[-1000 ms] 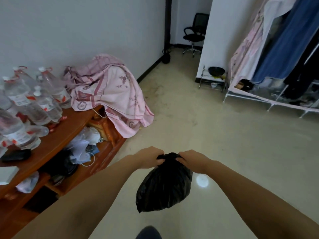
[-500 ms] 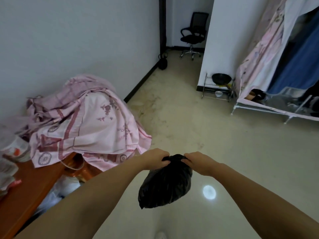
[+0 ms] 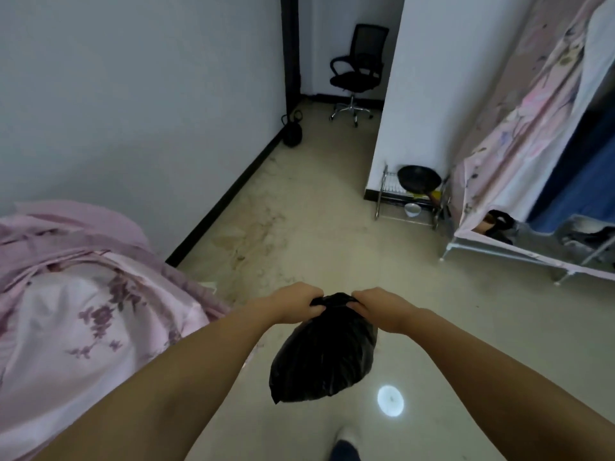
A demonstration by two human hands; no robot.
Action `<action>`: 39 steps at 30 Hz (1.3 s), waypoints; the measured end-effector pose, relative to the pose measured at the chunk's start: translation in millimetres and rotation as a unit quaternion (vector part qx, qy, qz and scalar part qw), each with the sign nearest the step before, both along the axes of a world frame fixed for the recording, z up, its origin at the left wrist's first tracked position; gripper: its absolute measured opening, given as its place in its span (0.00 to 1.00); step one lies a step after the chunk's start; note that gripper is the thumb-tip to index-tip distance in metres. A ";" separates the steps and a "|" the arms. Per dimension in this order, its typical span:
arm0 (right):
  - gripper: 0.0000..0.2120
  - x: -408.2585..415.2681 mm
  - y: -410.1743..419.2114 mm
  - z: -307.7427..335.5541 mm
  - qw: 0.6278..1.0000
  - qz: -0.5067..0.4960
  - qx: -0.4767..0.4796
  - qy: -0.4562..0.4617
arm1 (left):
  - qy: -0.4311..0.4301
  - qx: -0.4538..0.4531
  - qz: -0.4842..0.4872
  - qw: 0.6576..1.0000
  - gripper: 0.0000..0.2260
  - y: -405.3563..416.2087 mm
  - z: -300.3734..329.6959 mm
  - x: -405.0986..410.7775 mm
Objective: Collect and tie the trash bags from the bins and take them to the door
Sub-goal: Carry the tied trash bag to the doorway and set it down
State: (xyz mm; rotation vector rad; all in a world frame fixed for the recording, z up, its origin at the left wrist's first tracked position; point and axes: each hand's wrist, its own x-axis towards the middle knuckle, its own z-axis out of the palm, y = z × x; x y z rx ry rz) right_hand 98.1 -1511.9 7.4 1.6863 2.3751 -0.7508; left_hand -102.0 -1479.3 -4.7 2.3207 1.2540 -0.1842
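Note:
A filled black trash bag (image 3: 322, 357) hangs in the air in front of me, above the pale floor. My left hand (image 3: 294, 302) grips the gathered top of the bag from the left. My right hand (image 3: 379, 306) grips the same bunched top from the right, so the two hands nearly meet. The bag's mouth is hidden between my fingers. Far ahead by the left wall a second small black bag (image 3: 292, 134) with upright handles stands on the floor.
A pink flowered cloth (image 3: 83, 311) covers furniture at my left. A fabric wardrobe (image 3: 532, 144) stands on the right, with a low metal rack (image 3: 411, 201) holding a black pan beside a white wall. A black office chair (image 3: 357, 71) stands in the far corridor.
I have walked forward along the floor: the wooden table with bottles has dropped out of view and the pink cloth has slid to my left. Both hands keep their grip on the bag's top.

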 end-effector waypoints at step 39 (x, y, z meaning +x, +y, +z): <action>0.16 31.9 1050.3 11.1 0.999 0.028 0.024 0.027 | 0.016 0.011 0.028 0.999 0.10 1032.9 17.5 29.8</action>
